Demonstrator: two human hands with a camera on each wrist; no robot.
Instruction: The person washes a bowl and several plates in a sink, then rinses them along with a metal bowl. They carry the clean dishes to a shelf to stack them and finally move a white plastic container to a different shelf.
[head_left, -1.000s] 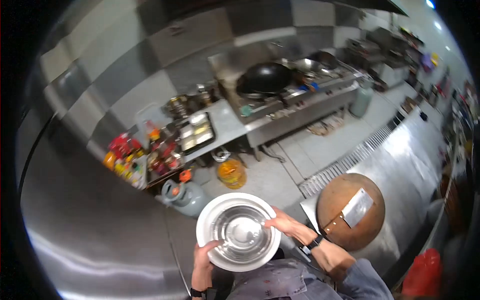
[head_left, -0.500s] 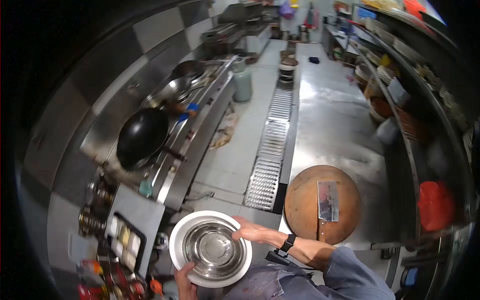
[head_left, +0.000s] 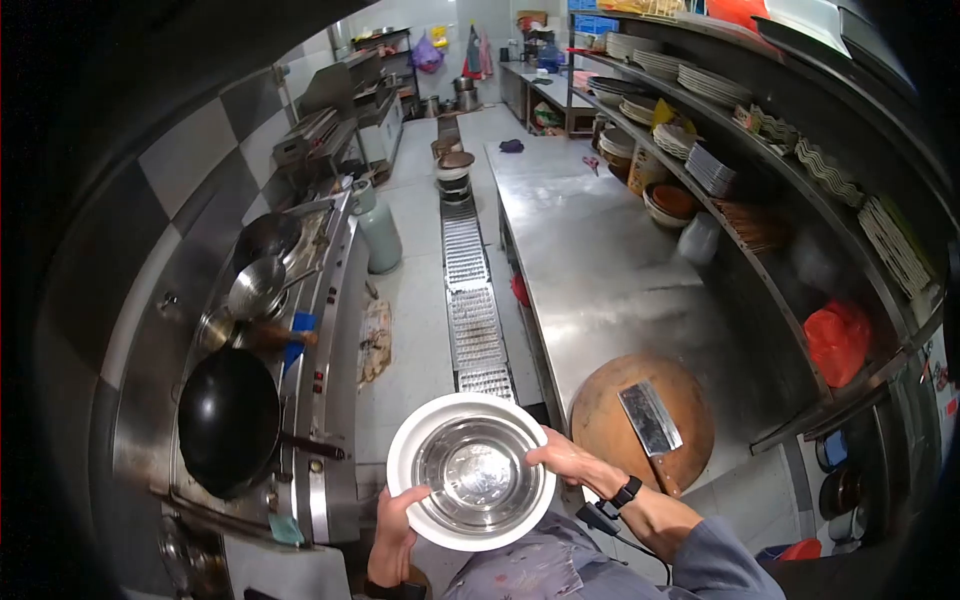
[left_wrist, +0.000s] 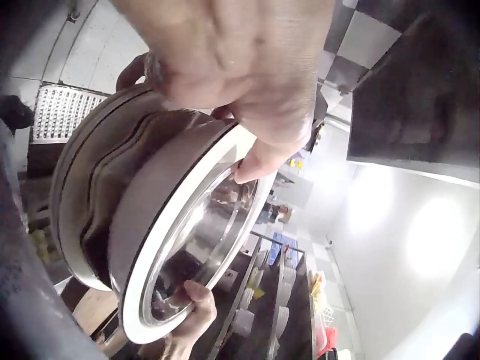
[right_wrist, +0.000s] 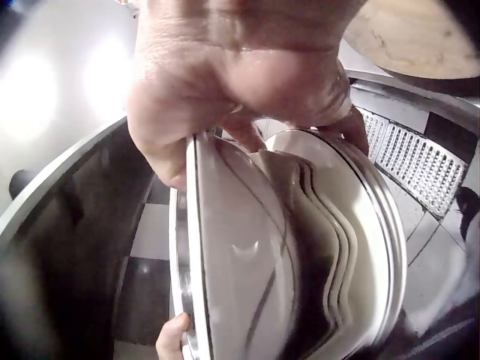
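Note:
Between my two hands is a stack of dishes, held in front of the body. On top, a shiny metal bowl (head_left: 480, 478) sits inside a white bowl (head_left: 403, 448). Beneath them, the right wrist view shows wavy-edged dishes (right_wrist: 330, 225) and round white plates (right_wrist: 395, 255) at the bottom. My left hand (head_left: 395, 525) grips the stack's left side, thumb over the white rim. On the opposite side, my right hand (head_left: 570, 462) grips with its thumb over the rim and its fingers reaching down toward the lower plates.
At right, a steel counter (head_left: 600, 270) bears a round chopping board (head_left: 600, 400) with a cleaver (head_left: 650, 418). Shelves (head_left: 770, 270) of plates rise beyond it. A stove with a black wok (head_left: 230, 420) lines the left. A gas cylinder (head_left: 376, 230) and a floor grate (head_left: 475, 325) lie ahead.
The head view has swung rightward from the stove and wall to look down the aisle, with the counter and shelves now at right. The dish stack stays in both hands.

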